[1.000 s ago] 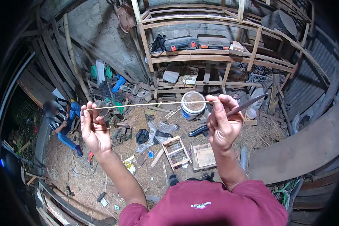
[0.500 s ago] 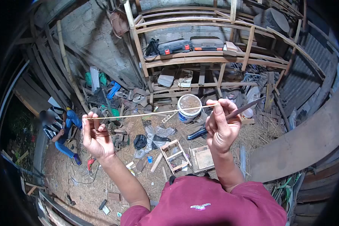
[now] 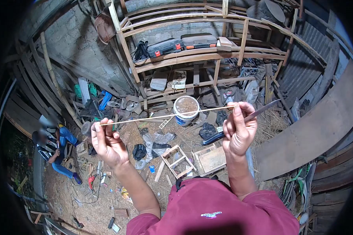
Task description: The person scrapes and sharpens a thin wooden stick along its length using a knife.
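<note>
A thin pale stick (image 3: 164,116) stretches between my two raised hands, its right end a little higher. My left hand (image 3: 109,145) pinches one end between thumb and forefinger, the other fingers curled loosely. My right hand (image 3: 239,129) pinches the other end between thumb and forefinger. A dark knife (image 3: 263,110) is also held in my right hand, its blade pointing out to the upper right; its handle is mostly hidden by the fingers. Behind the stick, on the ground, stands a white and blue bucket (image 3: 186,110) with brownish contents.
A wooden rack (image 3: 168,65) holds two tool cases (image 3: 164,47). On the ground are a small barred wooden frame (image 3: 178,161), a wooden box (image 3: 211,159), plastic bags (image 3: 139,152) and a red tool (image 3: 91,181). A person (image 3: 53,152) sits at the left. A large curved board (image 3: 310,133) lies right.
The view has shifted, so the rack, bucket and seated person appear further left. Both hands still hold the stick and appear slightly further right; the knife remains in my right hand.
</note>
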Demonstrator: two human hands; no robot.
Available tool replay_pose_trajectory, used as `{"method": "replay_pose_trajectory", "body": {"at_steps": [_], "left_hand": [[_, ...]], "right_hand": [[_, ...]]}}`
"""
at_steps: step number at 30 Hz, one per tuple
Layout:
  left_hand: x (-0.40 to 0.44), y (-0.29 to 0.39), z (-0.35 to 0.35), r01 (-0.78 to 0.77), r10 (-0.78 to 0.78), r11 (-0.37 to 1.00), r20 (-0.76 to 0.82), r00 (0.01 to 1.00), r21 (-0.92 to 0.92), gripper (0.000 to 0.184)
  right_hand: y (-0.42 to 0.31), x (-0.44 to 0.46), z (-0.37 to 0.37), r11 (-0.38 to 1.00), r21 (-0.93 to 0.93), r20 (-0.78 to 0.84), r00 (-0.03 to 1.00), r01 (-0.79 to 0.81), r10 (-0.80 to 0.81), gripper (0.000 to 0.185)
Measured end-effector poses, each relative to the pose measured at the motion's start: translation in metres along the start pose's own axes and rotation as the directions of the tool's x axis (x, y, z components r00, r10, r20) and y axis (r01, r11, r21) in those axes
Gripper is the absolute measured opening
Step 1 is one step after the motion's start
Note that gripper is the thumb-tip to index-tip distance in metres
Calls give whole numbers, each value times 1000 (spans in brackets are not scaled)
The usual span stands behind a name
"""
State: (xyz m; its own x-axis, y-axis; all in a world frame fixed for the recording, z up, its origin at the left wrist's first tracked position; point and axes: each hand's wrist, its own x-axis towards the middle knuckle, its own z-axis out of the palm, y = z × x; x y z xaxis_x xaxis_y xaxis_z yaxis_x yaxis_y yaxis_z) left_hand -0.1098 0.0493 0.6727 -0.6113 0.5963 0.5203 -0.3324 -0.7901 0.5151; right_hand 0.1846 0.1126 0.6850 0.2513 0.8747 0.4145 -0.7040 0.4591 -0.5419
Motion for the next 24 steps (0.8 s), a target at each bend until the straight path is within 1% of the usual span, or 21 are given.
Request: {"method": "replay_pose_trajectory", "body": {"at_steps": [1, 4, 5, 8, 9, 12, 13, 14, 16, 18, 20, 22, 24], "left_hand": [[-2, -4, 4, -34, 36, 999, -77, 996, 32, 14], [-6, -9, 7, -66, 69, 996, -62, 996, 55, 11], [-8, -9, 12, -66, 72, 995, -93, 993, 69, 8], [-8, -9, 7, -79, 84, 995, -77, 993, 66, 8], [-8, -8, 3, -79, 84, 995, -65, 994, 63, 7], [-5, -5, -4, -37, 43, 996, -77, 996, 81, 5], [-6, -2, -2, -8, 20, 994, -110, 994, 107, 4], [-6, 0, -9, 29, -17, 993, -106, 994, 111, 4], [-9, 6, -17, 97, -78, 979, -115, 990, 176, 6], [-12, 10, -30, 199, -181, 950, -94, 979, 240, 10], [-13, 11, -54, 343, -330, 882, -97, 939, 324, 10], [-15, 6, -83, 418, -417, 813, -96, 904, 405, 11], [-23, 2, -103, 544, -558, 695, -124, 820, 470, 14]], "right_hand": [[1, 0, -2, 1000, 0, -1, 1000, -14, 14, 11], [4, 0, -2, 1000, 7, -7, 1000, -19, 19, 10], [4, 0, -1, 999, -25, -24, 999, -29, 29, 10], [9, -2, -1, 999, -49, 18, 1000, -21, 22, 10], [11, -3, 0, 997, -78, -4, 1000, -4, 4, 9], [20, -5, 4, 995, -98, -20, 1000, -11, 9, 9], [23, -5, 8, 993, -115, -39, 999, -17, 12, 9], [28, -4, 10, 991, -133, -46, 999, -19, 13, 9], [41, -2, 8, 985, -167, -65, 998, -35, 25, 10], [57, -1, 2, 981, -184, -98, 994, -59, 42, 11], [77, 0, -6, 967, -238, -136, 989, -93, 61, 12], [99, -1, -20, 949, -280, -133, 985, -145, 111, 14], [116, -6, -33, 908, -341, -173, 966, -243, 193, 18]]}}
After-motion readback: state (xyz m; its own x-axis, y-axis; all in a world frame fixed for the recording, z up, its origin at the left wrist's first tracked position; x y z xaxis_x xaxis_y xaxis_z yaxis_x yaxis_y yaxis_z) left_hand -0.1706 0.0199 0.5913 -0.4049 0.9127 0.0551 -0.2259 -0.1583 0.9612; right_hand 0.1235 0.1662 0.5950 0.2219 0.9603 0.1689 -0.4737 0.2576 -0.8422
